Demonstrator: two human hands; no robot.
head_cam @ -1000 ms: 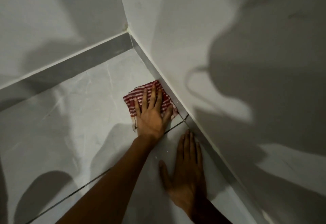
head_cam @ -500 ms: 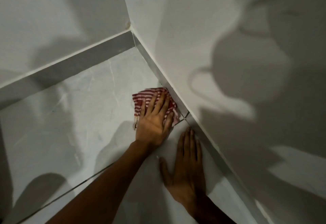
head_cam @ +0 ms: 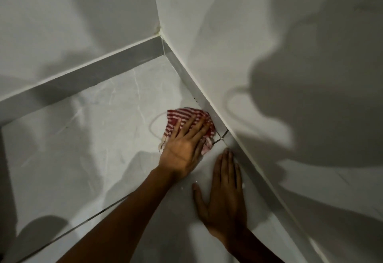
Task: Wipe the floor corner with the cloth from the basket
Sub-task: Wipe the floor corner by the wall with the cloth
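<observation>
A red-and-white striped cloth (head_cam: 179, 117) lies bunched on the pale marble floor tile (head_cam: 99, 130), up against the right-hand baseboard. My left hand (head_cam: 183, 149) presses flat on top of it, fingers angled toward that wall and covering its near half. My right hand (head_cam: 224, 196) rests palm-down on the floor just nearer to me, fingers together, holding nothing. The floor corner (head_cam: 163, 54) where the two walls meet lies farther back, apart from the cloth. No basket is in view.
Grey baseboards run along the left wall (head_cam: 93, 76) and the right wall (head_cam: 187, 80). A dark grout line (head_cam: 93, 217) crosses the floor under my left forearm. Heavy shadows fall on the right wall.
My left hand has slid the cloth to the right against the baseboard, bunching it up, and its fingers have turned toward the wall. My right hand has stayed flat on the floor.
</observation>
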